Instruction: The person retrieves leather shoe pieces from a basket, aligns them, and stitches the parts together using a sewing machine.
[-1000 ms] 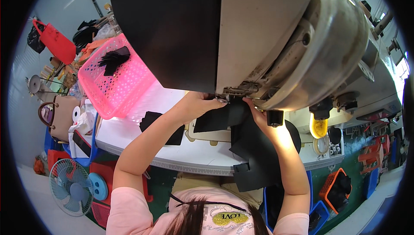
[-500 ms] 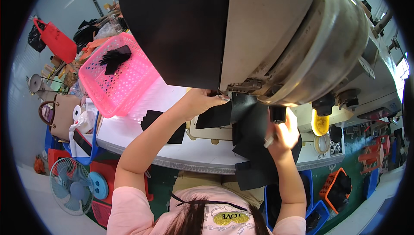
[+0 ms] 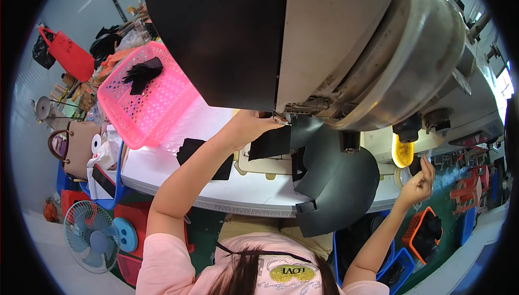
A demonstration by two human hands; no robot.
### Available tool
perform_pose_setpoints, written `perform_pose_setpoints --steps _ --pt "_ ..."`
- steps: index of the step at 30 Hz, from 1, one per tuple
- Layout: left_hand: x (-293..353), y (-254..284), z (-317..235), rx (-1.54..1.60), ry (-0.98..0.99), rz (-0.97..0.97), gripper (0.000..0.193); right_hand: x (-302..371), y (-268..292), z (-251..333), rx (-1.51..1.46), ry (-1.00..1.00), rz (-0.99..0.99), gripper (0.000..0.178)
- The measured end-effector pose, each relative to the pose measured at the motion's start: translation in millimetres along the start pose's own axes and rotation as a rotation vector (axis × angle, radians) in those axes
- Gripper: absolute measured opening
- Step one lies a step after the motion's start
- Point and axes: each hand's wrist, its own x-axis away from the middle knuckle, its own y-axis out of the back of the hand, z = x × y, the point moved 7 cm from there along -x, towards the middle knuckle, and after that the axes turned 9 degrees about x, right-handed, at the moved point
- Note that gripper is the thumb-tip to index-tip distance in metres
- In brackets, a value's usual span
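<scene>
A sewing machine head (image 3: 335, 41) with a large black panel fills the upper middle. My left hand (image 3: 254, 127) is at its presser foot (image 3: 289, 117), thumb and fingers closed on the edge of a black sheet piece (image 3: 270, 142); the machine partly hides the fingertips. Larger curved black pieces (image 3: 346, 181) lie under the machine and droop over the table's front edge. Off to the right, away from the pieces, my right hand (image 3: 417, 188) is raised with some fingers curled into the palm and one upward. Anything inside it is hidden.
A pink perforated basket (image 3: 146, 105) holding black strips stands left on the white table (image 3: 259, 203). More black pieces (image 3: 192, 151) lie beside my left forearm. A yellow oval part (image 3: 403, 151) is at the right. A fan (image 3: 97, 241) and an orange crate (image 3: 413, 230) are below.
My right hand has left the black pieces under the machine and moved right, past the table edge. The curved pieces now show in full. My left hand stays at the presser foot.
</scene>
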Motion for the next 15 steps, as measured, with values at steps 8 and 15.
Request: perform_pose_setpoints --steps 8,15 --pt "1.9 1.2 8.2 -0.072 0.049 0.047 0.038 4.5 1.0 -1.0 -0.042 -0.012 -0.055 0.025" --pt "-1.3 0.9 15.5 -0.007 0.103 0.048 0.038 1.3 20.3 64.6 0.144 0.112 -0.214 0.022"
